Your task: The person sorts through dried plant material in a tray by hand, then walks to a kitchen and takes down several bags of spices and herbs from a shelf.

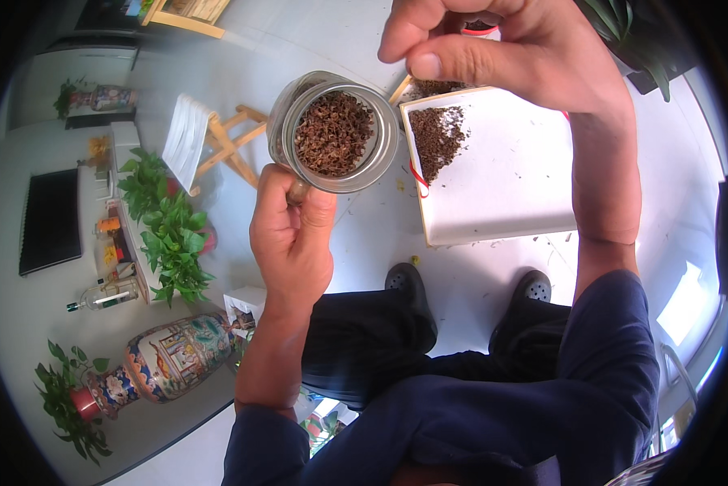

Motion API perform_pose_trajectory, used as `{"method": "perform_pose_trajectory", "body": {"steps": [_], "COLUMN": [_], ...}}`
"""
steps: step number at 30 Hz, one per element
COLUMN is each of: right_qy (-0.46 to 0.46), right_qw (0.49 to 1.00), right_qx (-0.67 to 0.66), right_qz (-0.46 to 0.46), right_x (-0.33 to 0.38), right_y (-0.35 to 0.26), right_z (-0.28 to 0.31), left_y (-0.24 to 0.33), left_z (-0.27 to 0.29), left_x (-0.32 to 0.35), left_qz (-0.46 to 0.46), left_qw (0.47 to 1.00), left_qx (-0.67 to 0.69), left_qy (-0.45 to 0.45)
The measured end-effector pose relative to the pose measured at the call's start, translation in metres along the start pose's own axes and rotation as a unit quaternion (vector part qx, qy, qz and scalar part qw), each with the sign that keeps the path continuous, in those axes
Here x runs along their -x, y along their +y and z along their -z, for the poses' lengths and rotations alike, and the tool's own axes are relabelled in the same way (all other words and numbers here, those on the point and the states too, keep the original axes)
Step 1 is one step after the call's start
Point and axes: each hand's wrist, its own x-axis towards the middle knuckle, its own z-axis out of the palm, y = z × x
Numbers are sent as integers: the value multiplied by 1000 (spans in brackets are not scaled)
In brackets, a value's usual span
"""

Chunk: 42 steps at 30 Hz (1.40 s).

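My left hand (292, 243) is closed around the handle of a clear glass mug (389, 134). Its open mouth faces up, and brown dried shreds (334, 134) partly fill it. Up and to the right, my right hand (510, 53) hangs above the far side of a white tray (502, 206). Its thumb and fingers are curled toward each other as in a pinch; whatever may lie between the tips is hidden. Dark brown crumbs (438, 142) are heaped in the tray's left part, with a few bits scattered beside them.
More brown bits (435, 87) lie beyond the tray, partly behind my right hand. A wooden folding stool (230, 146) stands to the left, near green potted plants (170, 235) and a large painted vase (182, 356). My shoes (412, 296) are below the tray, where fragments dot the floor.
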Motion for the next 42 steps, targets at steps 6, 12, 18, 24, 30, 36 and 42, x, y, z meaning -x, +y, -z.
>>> {"method": "perform_pose_trajectory", "body": {"steps": [6, 12, 18, 24, 30, 36, 42], "right_qy": [-66, -199, -111, -158, -114, -176, -68], "right_qw": [981, 925, 924, 898, 882, 892, 902], "right_qx": [-50, 210, 251, 304, 339, 276, 351], "right_qz": [-174, -247, -267, -277, -308, -310, -244], "right_x": [9, 82, 152, 157, 146, 172, 225], "right_y": [21, 171, 241, 271, 278, 254, 246], "right_z": [2, -66, -119, -166, -194, -179, -135], "left_y": [-7, -2, -4, -6, -12, -16, -21], "left_z": [3, -4, -7, -1, 2, 0, 3], "left_x": [-2, -9, -12, -14, -15, -24, -26], "left_qz": [36, 93, 106, 112, 120, 129, 129], "left_qw": [998, 990, 982, 988, 988, 987, 984], "left_qx": [48, 89, 138, 107, 92, 98, 117], "left_qy": [19, 62, 72, -9, 13, 1, -24]}}
